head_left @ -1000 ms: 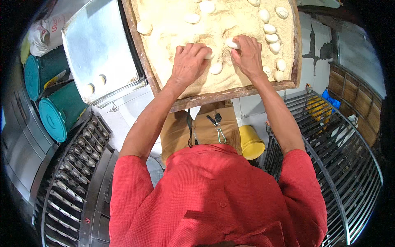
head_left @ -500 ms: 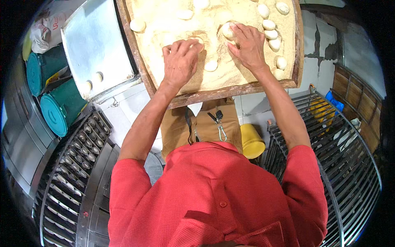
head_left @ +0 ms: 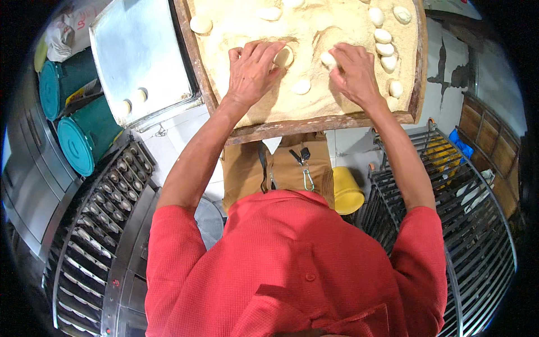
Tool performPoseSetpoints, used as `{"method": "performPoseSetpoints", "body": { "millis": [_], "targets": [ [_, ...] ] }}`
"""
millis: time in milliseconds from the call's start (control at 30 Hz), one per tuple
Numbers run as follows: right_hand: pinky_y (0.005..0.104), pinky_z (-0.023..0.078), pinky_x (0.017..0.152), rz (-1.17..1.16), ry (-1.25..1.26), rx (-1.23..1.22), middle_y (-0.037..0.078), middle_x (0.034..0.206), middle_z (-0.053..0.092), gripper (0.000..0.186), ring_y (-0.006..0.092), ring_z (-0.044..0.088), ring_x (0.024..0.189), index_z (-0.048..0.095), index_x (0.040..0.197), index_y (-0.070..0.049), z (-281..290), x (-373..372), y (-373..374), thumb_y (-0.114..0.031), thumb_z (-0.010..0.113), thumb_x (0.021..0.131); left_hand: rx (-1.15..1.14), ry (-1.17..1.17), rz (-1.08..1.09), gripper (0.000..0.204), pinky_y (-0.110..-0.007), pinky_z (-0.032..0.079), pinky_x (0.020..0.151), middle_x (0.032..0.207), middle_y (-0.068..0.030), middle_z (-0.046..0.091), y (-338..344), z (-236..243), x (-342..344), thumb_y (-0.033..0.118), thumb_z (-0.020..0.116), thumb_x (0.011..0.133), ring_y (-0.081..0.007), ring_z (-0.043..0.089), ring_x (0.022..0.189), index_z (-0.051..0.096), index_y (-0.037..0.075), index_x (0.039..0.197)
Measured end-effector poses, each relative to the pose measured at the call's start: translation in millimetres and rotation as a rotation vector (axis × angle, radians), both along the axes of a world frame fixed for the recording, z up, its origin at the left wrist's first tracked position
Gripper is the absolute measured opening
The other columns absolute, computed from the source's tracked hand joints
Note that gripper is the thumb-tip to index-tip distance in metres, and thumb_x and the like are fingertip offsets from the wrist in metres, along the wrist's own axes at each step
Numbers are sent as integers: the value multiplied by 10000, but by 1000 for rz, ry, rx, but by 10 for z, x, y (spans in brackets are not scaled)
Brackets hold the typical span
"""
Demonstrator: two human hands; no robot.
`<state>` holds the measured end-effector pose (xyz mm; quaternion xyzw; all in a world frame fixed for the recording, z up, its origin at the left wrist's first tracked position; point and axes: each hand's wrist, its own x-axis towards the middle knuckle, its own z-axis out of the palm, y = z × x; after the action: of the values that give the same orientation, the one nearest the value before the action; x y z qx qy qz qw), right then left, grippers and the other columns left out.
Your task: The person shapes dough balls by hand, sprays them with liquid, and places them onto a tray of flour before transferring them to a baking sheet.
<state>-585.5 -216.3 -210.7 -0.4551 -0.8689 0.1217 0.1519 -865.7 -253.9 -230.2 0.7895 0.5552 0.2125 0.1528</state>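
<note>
A wooden-framed tray (head_left: 297, 127) holds a bed of pale yellow crumbs (head_left: 224, 73), with several smooth white dough balls lying on it. My left hand (head_left: 252, 72) is closed around one dough ball (head_left: 284, 57), its side dusted with crumbs. Opposite it, my right hand (head_left: 358, 77) grips another dough ball (head_left: 328, 59) between thumb and fingers, low against the crumbs. Between the two hands rests a loose dough ball (head_left: 301, 86). More form a rough column right of my right hand, including a crumb-speckled dough ball (head_left: 402, 14) at the far end.
Left of the tray, a metal baking sheet (head_left: 140, 48) carries two dough balls (head_left: 138, 95) near its front edge. Teal lidded bins (head_left: 76, 147) and a rack of moulded pans (head_left: 115, 194) stand farther left. At right are a slatted metal rack (head_left: 443, 185) and a yellow bucket (head_left: 347, 191).
My right hand has drawn its dough ball toward me, leaving a hollow in the crumbs. The left hand stays near its place, with more of its dough ball showing. The whole view has shifted slightly.
</note>
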Motion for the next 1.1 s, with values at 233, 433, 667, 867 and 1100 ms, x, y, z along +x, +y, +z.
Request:
{"method": "performPoseSetpoints", "body": {
  "millis": [233, 433, 667, 867, 1100],
  "targets": [
    [439, 382, 895, -149, -65, -74, 65, 1154, 647, 443, 275, 540, 1024, 630, 1212, -72, 163, -85, 58, -203, 732, 801, -102, 7, -32, 586, -421, 345, 881, 1263, 29, 580, 33, 167, 7, 240, 843, 735, -199, 523, 1157, 608, 229, 1272],
    [439, 398, 888, -200, 69, -157, 80, 1069, 647, 453, 299, 552, 973, 634, 1150, -55, 131, -134, 166, -186, 792, 747, -26, -8, -111, 578, -431, 349, 859, 1239, -9, 598, 161, 239, 39, 260, 819, 762, -226, 535, 1123, 603, 200, 1295],
    [443, 440, 869, -184, 91, -311, 142, 1003, 643, 321, 344, 570, 951, 654, 1031, -20, 136, -335, 150, -158, 752, 758, -284, 69, 98, 457, -480, 421, 841, 1097, -146, 619, 133, 328, 80, 233, 759, 780, -284, 574, 1025, 632, 70, 1187],
    [253, 496, 766, -655, 439, -713, 65, 1059, 664, 361, 112, 581, 854, 600, 1208, -10, 151, -284, -175, -103, 749, 893, -378, -52, 36, 331, -504, 492, 848, 962, -199, 662, -72, 551, -119, 92, 716, 754, -352, 626, 969, 619, 24, 1064],
    [288, 508, 856, -272, 440, -787, 78, 1114, 688, 400, 158, 636, 988, 607, 1236, -32, 840, -2077, -400, -88, 753, 868, -411, -492, 450, 327, -364, 560, 824, 1098, -154, 710, -652, 907, -1690, 138, 790, 810, -249, 690, 929, 688, 16, 1096]
  ]
}}
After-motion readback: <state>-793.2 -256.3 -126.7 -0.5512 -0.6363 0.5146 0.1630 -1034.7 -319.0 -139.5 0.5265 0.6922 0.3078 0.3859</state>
